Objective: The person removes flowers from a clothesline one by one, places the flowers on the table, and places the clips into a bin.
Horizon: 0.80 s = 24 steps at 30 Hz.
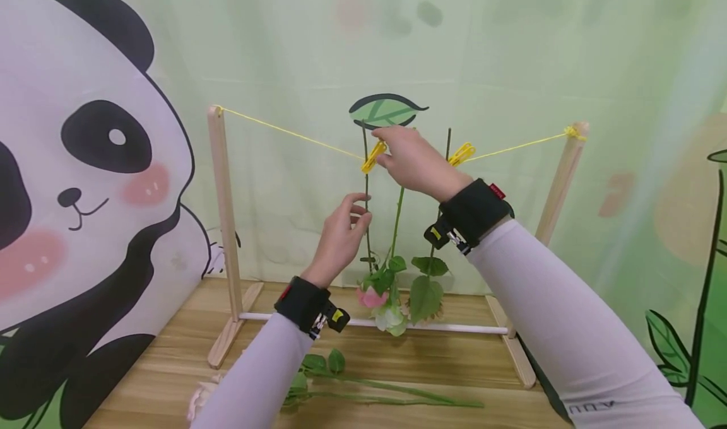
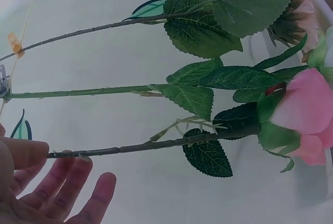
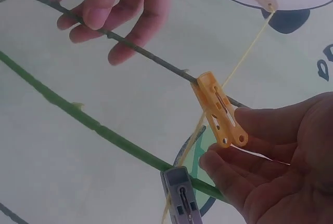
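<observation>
A pink rose (image 2: 304,115) hangs head down on a dark stem from a yellow clothespin (image 3: 216,104) on the yellow string. My left hand (image 1: 341,233) lightly pinches this stem between thumb and fingers, below the clothespin. At the clothespin's handle ends is my right hand (image 3: 276,167), thumb and fingers parted around them; whether they touch is unclear. Beside it, a grey clothespin (image 3: 181,195) holds the green stem (image 2: 88,93) of a white flower (image 1: 390,318). Another yellow clothespin (image 1: 461,154) holds a dark-stemmed flower, its pale bloom (image 2: 296,21) partly behind leaves.
The string (image 1: 284,130) spans a wooden frame's left post (image 1: 224,208) and right post (image 1: 559,189), sagging in the middle. A white rod (image 1: 466,328) joins the feet. Cut flowers with green stems (image 1: 392,388) lie on the wooden table (image 1: 182,322) in front. Behind hangs a panda-print curtain (image 1: 284,57).
</observation>
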{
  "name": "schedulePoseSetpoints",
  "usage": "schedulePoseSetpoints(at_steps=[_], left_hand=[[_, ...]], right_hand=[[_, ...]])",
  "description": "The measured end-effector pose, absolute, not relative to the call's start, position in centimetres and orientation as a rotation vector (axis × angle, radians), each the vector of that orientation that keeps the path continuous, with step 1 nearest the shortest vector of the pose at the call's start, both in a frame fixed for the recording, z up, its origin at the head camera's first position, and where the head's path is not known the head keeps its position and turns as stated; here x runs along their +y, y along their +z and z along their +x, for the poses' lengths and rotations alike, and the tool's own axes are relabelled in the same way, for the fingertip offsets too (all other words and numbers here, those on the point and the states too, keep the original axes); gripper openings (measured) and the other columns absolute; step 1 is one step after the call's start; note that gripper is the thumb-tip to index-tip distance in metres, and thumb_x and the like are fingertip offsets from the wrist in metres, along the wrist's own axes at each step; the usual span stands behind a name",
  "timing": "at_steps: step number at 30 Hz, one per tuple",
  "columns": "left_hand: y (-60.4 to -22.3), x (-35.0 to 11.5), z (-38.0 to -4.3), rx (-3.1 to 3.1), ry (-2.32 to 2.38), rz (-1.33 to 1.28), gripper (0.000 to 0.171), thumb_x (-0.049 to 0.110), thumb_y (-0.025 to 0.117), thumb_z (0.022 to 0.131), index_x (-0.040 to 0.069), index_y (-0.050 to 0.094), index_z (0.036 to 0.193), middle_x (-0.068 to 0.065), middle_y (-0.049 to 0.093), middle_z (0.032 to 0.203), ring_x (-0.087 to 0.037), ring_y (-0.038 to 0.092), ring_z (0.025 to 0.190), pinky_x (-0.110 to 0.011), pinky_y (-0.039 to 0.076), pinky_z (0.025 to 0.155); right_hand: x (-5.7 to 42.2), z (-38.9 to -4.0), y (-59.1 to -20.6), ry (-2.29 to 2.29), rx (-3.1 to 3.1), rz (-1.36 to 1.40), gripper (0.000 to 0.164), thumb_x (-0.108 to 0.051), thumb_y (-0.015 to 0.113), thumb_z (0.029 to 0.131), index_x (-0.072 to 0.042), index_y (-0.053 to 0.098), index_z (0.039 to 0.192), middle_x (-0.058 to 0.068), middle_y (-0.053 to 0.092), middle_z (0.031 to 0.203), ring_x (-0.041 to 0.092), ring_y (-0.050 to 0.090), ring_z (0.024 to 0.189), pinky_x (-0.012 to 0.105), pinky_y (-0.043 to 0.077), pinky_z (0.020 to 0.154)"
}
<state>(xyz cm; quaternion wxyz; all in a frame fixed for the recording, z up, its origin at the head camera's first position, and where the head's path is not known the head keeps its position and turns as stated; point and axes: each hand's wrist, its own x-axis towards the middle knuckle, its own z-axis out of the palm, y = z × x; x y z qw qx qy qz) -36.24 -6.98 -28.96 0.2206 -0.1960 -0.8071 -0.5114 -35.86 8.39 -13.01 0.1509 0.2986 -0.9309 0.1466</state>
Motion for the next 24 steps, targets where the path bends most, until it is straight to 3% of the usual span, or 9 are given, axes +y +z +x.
schedulePoseSetpoints(at_steps=[7,10,16,24], left_hand=[[-29.1,-7.08,-36.53,-2.193,-1.438,-0.549,0.024,0.011,0.058,0.108,0.007,0.063,0.131,-0.017,0.069,0.111,-0.028,0.068,0.098,-0.04,0.059,0.081],[-29.21,-7.17,-36.61,-2.167,-1.455,-0.546,0.024,0.012,0.057,0.108,0.006,0.064,0.131,-0.017,0.068,0.108,-0.03,0.068,0.096,-0.038,0.061,0.077],[-29.17,-7.15,-36.72,-2.133,-1.457,-0.558,0.023,0.009,0.057,0.108,0.007,0.064,0.129,-0.017,0.067,0.107,-0.036,0.069,0.096,-0.039,0.062,0.076],[-28.7,-7.06,-36.59,-2.114,-1.459,-0.565,0.023,0.01,0.058,0.107,0.008,0.065,0.129,-0.015,0.068,0.105,-0.026,0.068,0.091,-0.042,0.062,0.076]], right_hand=[[8.02,-36.18,-12.82,0.271,-2.675,0.889,0.032,-0.001,0.052,0.107,0.008,0.061,0.136,0.024,0.065,0.132,0.034,0.062,0.118,0.045,0.048,0.104],[7.96,-36.1,-12.68,0.204,-2.653,0.902,0.025,0.003,0.054,0.105,0.008,0.067,0.126,0.024,0.067,0.123,0.036,0.063,0.118,0.046,0.05,0.103],[7.91,-35.59,-12.31,0.263,-2.602,0.878,0.025,0.005,0.058,0.102,0.009,0.069,0.123,0.023,0.068,0.125,0.037,0.062,0.122,0.044,0.051,0.103],[7.76,-35.57,-12.24,0.327,-2.502,0.811,0.021,0.009,0.053,0.098,0.007,0.073,0.104,0.021,0.072,0.107,0.035,0.067,0.104,0.043,0.054,0.093]])
